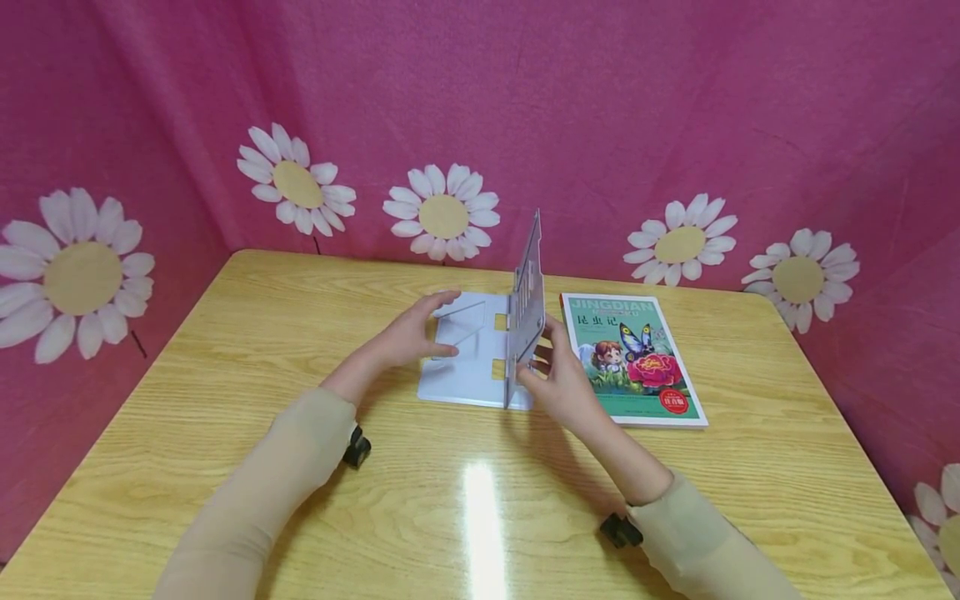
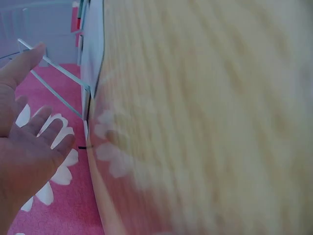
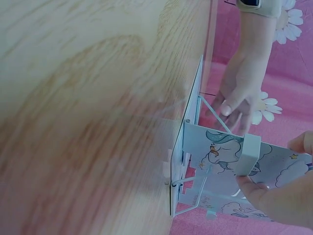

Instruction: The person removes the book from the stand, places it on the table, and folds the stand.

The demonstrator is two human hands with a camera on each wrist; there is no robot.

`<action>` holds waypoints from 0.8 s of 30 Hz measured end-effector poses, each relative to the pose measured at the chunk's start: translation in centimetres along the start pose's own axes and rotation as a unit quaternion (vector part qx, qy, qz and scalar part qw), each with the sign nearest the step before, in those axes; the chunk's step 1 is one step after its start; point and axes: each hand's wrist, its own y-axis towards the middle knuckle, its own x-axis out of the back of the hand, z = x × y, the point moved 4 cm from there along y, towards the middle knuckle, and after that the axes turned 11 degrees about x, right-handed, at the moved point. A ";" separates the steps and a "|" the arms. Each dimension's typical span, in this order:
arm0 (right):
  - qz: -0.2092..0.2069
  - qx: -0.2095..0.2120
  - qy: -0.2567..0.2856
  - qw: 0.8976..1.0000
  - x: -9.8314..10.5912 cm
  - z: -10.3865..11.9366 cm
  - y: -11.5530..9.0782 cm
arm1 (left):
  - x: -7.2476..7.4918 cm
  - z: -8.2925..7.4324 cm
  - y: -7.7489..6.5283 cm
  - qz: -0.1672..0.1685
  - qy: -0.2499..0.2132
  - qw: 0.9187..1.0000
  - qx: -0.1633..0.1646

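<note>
"JINGDIAN" and "昆虫记" stand on the book [image 1: 633,360], "注音版" on its red badge [image 1: 673,402].

A curtained booth: magenta daisy-print cloth [image 1: 585,125] hangs beyond the right hand [image 1: 566,383], a yellowish wood-grain table [image 1: 405,492] beneath.

Stand [image 1: 487,346] on the table [image 1: 420,517], book [image 1: 637,362] just to its right, curtain [image 1: 525,108] behind both.
</note>
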 end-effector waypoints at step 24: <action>0.004 0.001 -0.015 1.000 0.0 -0.2 0.1 | 0.3 1.8 1.6 0.076 0.100 0.992 0.015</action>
